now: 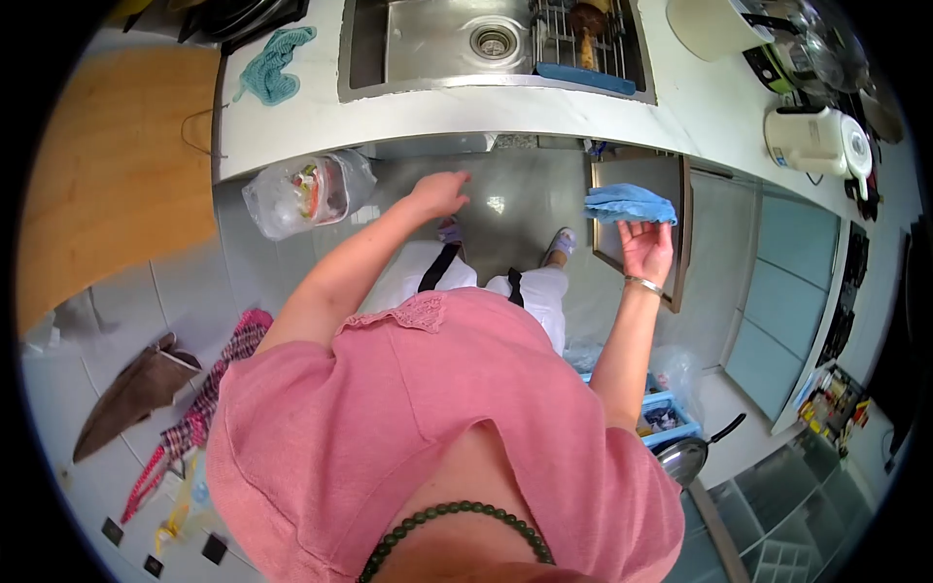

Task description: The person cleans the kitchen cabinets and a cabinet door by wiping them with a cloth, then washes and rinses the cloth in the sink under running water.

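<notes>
My right hand [647, 251], with a bracelet at the wrist, holds a folded blue cloth [630, 204] in front of an open cabinet door [637, 185]. The cloth rests over the fingertips. My left hand [440, 193] is over the floor, in front of the counter and below the sink, touching nothing; its fingers point to the right and look partly curled, and I see nothing in them. Left of it hangs a clear plastic bag [340, 187] with scraps inside, at the counter's front edge.
The sink [437, 44] holds a wire rack [554, 34]. A teal cloth [276, 66] lies on the counter [311, 117] at left, and a white kettle [812, 141] stands at right. Blue baskets [671, 416] and a lidded pan [682, 459] are behind my right arm.
</notes>
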Demonstrator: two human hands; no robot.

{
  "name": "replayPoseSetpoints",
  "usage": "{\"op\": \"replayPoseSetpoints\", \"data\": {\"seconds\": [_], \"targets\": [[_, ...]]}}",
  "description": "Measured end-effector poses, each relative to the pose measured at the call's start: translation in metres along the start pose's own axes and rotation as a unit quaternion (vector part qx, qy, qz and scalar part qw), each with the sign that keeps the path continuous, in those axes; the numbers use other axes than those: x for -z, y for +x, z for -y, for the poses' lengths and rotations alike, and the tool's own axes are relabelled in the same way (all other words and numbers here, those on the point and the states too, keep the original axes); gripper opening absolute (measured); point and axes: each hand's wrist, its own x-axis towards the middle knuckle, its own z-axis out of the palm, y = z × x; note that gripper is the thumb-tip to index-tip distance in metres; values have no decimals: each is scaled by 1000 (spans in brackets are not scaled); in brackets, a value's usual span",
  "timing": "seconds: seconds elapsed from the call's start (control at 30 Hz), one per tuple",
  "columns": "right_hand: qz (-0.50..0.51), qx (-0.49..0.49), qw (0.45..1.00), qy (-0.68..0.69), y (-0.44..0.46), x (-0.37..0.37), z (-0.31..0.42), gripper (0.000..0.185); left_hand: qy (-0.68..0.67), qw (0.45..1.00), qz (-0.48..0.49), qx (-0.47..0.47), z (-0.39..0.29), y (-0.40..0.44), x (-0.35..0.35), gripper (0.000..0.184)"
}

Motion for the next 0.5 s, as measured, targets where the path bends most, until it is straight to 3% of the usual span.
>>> {"op": "replayPoseSetpoints", "data": {"seconds": [0.13, 0.2, 0.33, 0.43, 0.5], "targets": [[-41, -72, 996, -18, 39, 15, -4, 24, -26, 998, -16, 48, -12, 4, -33, 41], [-55, -103, 993, -31, 63, 32, -6, 24, -120, 987, -13, 102, -23, 5, -50, 36], [-21, -153, 985, -83, 101, 78, -12, 23, -110, 983, 23, 149, -27, 4, -104, 32], [-45, -150, 979, -127, 109, 76, -5, 26, -28, 991, 24, 126, -19, 0, -129, 31], [-23, -127, 975, -178, 117, 84, 2, 27, -137, 977, 32, 158, -7, -6, -132, 32]]}}
